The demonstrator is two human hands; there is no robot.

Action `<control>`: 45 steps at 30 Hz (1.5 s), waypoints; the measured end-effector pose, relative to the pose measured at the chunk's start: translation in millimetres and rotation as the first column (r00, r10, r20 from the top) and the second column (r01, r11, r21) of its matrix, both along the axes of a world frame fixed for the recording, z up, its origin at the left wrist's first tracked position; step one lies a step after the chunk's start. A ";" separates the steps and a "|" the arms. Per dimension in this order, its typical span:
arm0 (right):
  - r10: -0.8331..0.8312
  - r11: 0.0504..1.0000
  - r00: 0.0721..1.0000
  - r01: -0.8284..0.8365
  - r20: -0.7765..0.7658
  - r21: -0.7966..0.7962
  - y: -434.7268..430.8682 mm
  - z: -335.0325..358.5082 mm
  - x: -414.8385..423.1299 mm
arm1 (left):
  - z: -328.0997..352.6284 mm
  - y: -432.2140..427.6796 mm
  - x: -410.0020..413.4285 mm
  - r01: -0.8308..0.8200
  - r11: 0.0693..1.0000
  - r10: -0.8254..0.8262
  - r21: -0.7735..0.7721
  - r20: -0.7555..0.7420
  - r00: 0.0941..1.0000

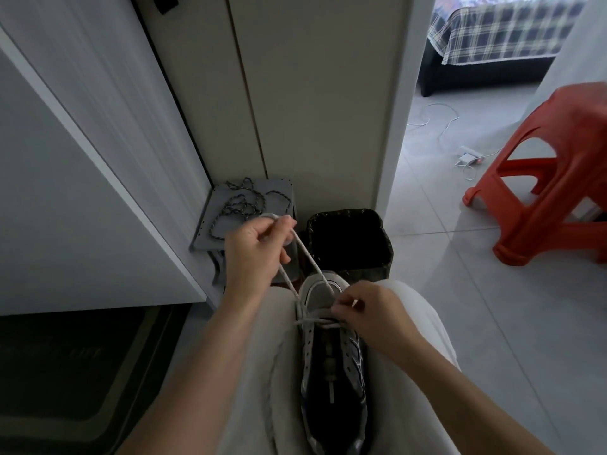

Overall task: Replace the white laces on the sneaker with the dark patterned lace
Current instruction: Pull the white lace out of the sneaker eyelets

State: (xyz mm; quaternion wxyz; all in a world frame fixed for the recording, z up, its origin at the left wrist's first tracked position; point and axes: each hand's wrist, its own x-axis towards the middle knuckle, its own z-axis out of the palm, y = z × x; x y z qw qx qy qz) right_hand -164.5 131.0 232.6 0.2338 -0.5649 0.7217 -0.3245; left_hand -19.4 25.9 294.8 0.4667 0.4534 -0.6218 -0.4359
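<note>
Pale tiled floor (pixel 460 290) — orange stool (pixel 551 178)

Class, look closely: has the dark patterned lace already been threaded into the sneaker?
No: the dark patterned lace lies loose on the grey stool, apart from the sneaker.

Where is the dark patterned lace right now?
In the head view the dark patterned lace lies loosely coiled on a small grey stool, left of the black-lined bin, just beyond the left hand.

One head-worn view looks steeply down, close over the lap (pixel 328 372) and floor (pixel 492 323).
</note>
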 end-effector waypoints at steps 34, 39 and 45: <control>0.006 1.000 0.977 -0.010 -0.214 -0.021 2.6 1.8 -2.0 | -25.1 1.0 -20.4 0.052 0.996 -0.058 0.075 0.082 0.995; -0.145 0.985 0.983 0.154 0.110 -0.074 -9.3 11.8 -10.3 | -37.0 8.4 -11.5 0.191 0.968 -0.225 0.165 0.213 0.951; -0.127 0.971 0.944 0.181 0.305 -0.157 -20.3 26.7 -10.7 | -57.0 39.5 -27.0 0.485 0.865 -0.444 0.130 0.649 0.618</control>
